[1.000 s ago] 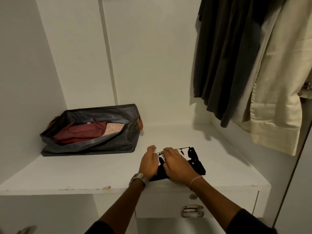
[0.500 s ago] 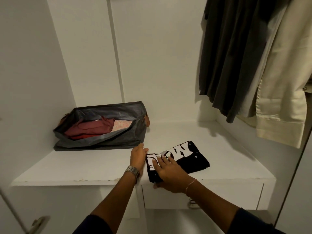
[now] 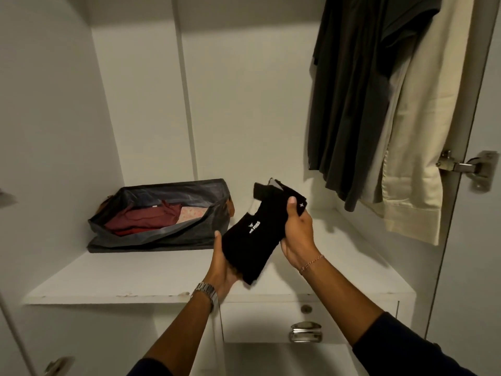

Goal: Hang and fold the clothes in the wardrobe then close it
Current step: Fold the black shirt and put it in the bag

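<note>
Left hand [image 3: 222, 263], wristwatch at the wrist, cups the lower near end of a folded black T-shirt [image 3: 256, 237] from beneath, thumb up along its left edge. Right hand [image 3: 298, 234], thin bracelet at the wrist, grips the right side of the bundle, thumb on the upper face and fingers curled behind. Both hands thus grasp the shirt; neither is free.

The T-shirt is carried in the air above the front-centre part of the white wardrobe shelf [image 3: 135, 275], clear of its surface. Its long axis runs from the near end, over the shelf's front edge, up and away toward the shelf's back right. The far end is raised higher than the near end. A small white print faces up and to the left. The two-sided hold probably serves to keep the folds together while the bundle is carried or turned.

Toward the back-left corner of the shelf lies an open dark grey storage bag [image 3: 162, 215], holding red and patterned fabric; it is a likely place for the folded shirt, though this cannot be confirmed. Above the shelf's right side hang a dark grey garment [image 3: 349, 104] and a cream shirt [image 3: 423, 131]. A metal drawer handle [image 3: 305, 331] shows below the front edge.
</note>
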